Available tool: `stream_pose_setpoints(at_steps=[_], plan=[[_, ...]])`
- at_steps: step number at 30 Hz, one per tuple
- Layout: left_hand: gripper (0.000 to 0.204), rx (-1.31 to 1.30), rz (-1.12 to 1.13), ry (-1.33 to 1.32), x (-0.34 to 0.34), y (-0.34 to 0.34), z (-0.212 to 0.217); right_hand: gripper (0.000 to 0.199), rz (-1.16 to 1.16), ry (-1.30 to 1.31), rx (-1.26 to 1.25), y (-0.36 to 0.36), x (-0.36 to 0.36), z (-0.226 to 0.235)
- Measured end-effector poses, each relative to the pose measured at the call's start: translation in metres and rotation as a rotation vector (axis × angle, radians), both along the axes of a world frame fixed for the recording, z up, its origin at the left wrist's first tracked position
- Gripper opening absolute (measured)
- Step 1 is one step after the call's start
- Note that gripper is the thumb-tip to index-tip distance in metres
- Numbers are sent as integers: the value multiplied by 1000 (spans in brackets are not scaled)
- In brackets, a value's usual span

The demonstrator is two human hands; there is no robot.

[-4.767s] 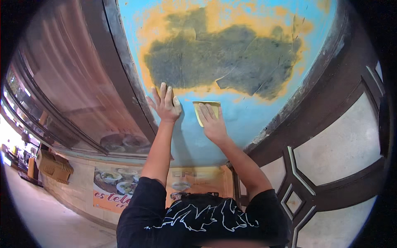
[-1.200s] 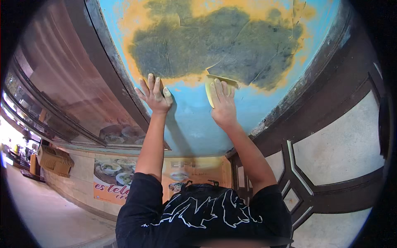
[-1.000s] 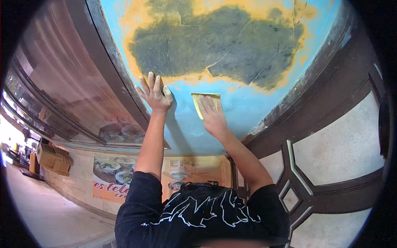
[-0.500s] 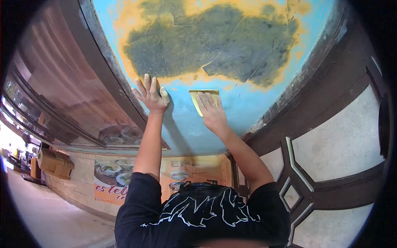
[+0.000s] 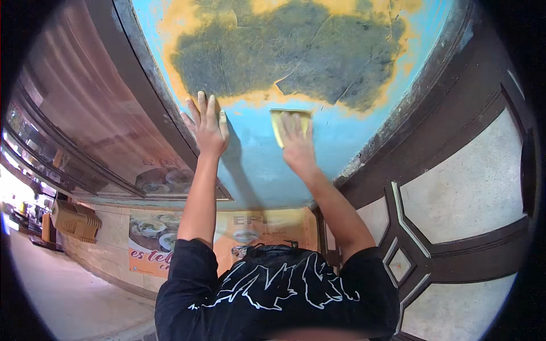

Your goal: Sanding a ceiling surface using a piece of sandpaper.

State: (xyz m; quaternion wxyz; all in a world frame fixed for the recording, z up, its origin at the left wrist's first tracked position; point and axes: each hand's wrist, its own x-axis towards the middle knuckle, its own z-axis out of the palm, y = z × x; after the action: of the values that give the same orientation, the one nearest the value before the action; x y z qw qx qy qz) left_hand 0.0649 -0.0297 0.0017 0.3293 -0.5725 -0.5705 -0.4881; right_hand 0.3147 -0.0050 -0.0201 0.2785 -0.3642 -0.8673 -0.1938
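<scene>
Right-hand fingers (image 5: 293, 124): laid side by side, slightly blurred, bearing down on the yellow sheet (image 5: 278, 127) and clamping it against the wall; whether the thumb pinches it too, I cannot tell.
Sheet against fingers: under them, its left side showing beside them and its upper edge just past the fingertips; the lower right part is hidden by the right hand (image 5: 299, 149).
Sheet's weight and feel: judged very light, thin and bendy, likely abrasive paper; the left edge curves, so it probably creases or tears before it stretches.
Sheet's grip: the backing probably slides little under flat fingers, though dust could make it slippery.
Where to hold it: across the middle with several fingers spread over the back, corners kept from folding under.
Left hand (image 5: 209, 134): bare of any tool, its fingers fanned apart on the wall, fingertips at the lower left of the dark patch.
Blue wall (image 5: 250, 165): behind the 2 hands, with the sheet on it below the patch.
Dark patch (image 5: 233, 65): above both hands, rough-looking, ringed by an orange border (image 5: 250, 100).
Brown frame (image 5: 145, 77): along the wall's left side, near the left hand.
Panelled door (image 5: 460, 190): brown with pale panels, farther out to the right.
</scene>
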Motion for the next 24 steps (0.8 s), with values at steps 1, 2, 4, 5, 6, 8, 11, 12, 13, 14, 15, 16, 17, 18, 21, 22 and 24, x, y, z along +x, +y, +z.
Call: stream_pose_setpoints(at_steps=[1, 2, 4, 5, 6, 8, 11, 12, 13, 14, 15, 16, 17, 18, 21, 22, 24], plan=[[59, -100, 33, 18, 5, -9, 6, 64, -49, 30, 28, 3, 4, 13], [60, -83, -10, -39, 11, -12, 7, 65, -50, 80, 52, 4, 6, 26], [59, -50, -108, -23, 32, -12, 20, 66, -52, 97, 51, 4, 7, 36], [58, -17, -208, -8, 44, -9, 23, 66, -57, 112, 48, 6, 9, 36], [57, -23, -245, 14, 54, -1, 29, 65, -63, 79, 32, 7, 7, 27], [55, -39, -133, 55, 68, 14, 36, 64, -30, 45, -15, 5, -1, 5], [41, 44, -15, 56, 61, 49, 14, 61, 8, -4, -64, 6, -7, -15], [39, 95, 4, 68, 60, 57, 12, 60, 36, 9, -35, 9, -6, -10], [37, 145, 24, 80, 59, 64, 10, 60, 65, 23, -7, 14, -5, -4], [37, 133, 35, 85, 58, 68, 6, 59, 36, 36, -48, 19, -3, 4], [37, 134, 22, 85, 60, 75, 6, 59, 23, 37, -47, 23, 0, 16], [37, 142, 21, 79, 60, 77, 5, 59, -1, 86, -1, 27, 0, 25], [36, 149, 22, 73, 59, 78, 4, 58, -24, 134, 44, 30, -1, 32], [37, 148, 37, 81, 59, 81, 5, 58, -46, 119, 38, 30, -3, 36], [38, 154, 27, 134, 56, 82, 7, 58, -43, 99, 4, 31, -11, 8], [39, 154, 26, 134, 56, 84, 6, 58, -27, 72, -11, 31, -12, -2], [37, 149, 26, 114, 56, 85, 5, 58, 15, 63, -22, 33, -9, -7]])
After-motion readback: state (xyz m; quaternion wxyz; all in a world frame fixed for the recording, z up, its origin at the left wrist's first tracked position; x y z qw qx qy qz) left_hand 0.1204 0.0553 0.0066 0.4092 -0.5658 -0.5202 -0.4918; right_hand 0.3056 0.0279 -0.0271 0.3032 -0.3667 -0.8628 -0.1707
